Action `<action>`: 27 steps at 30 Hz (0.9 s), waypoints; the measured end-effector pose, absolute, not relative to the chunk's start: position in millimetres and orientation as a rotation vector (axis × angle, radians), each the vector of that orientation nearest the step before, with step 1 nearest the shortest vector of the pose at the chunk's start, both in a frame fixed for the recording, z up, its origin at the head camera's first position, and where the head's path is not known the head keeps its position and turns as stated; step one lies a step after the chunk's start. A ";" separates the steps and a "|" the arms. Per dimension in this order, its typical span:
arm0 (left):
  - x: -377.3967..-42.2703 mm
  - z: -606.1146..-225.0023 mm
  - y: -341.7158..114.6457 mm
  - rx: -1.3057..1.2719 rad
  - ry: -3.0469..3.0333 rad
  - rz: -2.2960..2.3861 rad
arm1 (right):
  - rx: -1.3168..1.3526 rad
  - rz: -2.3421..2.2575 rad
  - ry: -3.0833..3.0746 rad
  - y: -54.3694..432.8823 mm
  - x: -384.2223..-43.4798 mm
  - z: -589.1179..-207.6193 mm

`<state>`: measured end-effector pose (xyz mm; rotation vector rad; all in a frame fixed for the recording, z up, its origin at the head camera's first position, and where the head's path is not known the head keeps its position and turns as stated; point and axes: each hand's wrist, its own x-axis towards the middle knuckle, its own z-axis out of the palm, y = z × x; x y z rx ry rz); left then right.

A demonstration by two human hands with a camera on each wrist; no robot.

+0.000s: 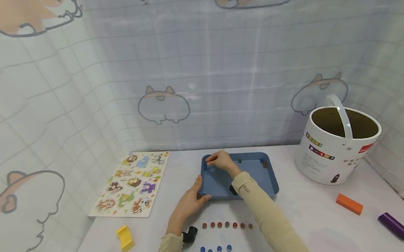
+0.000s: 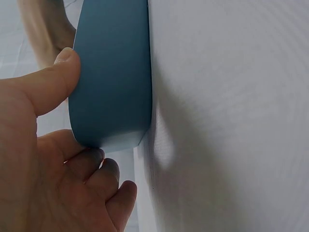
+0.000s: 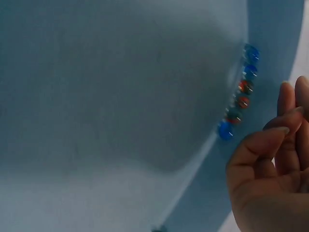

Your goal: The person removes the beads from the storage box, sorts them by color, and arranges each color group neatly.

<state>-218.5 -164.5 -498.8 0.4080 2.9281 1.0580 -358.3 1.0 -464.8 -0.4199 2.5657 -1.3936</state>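
Note:
My left hand (image 1: 189,204) holds the near left corner of a shallow blue tray (image 1: 257,178). In the left wrist view the thumb (image 2: 66,65) touches one outer wall, and the fingers bend around the corner. My right hand (image 1: 223,162) is over the tray's far left corner, thumb and forefinger tips close together. Whether something is between those tips is hidden. Beside the fingers in the right wrist view, several glass marbles (image 3: 243,102), blue, red and dark, line the tray's curved edge. More marbles (image 1: 265,164) sit near the tray's far right corner.
Toward me lie a row of red and dark marbles (image 1: 219,225) and a row of blue marbles (image 1: 219,249). An animal puzzle board (image 1: 143,177) is at left, near a yellow block (image 1: 125,238). At right stand a white bucket (image 1: 323,157), an orange block (image 1: 349,204) and a purple block (image 1: 395,226).

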 end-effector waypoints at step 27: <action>-219.7 -502.9 -165.9 0.403 2.906 1.103 | -0.309 -1.258 2.906 -27.1 -358.7 -487.7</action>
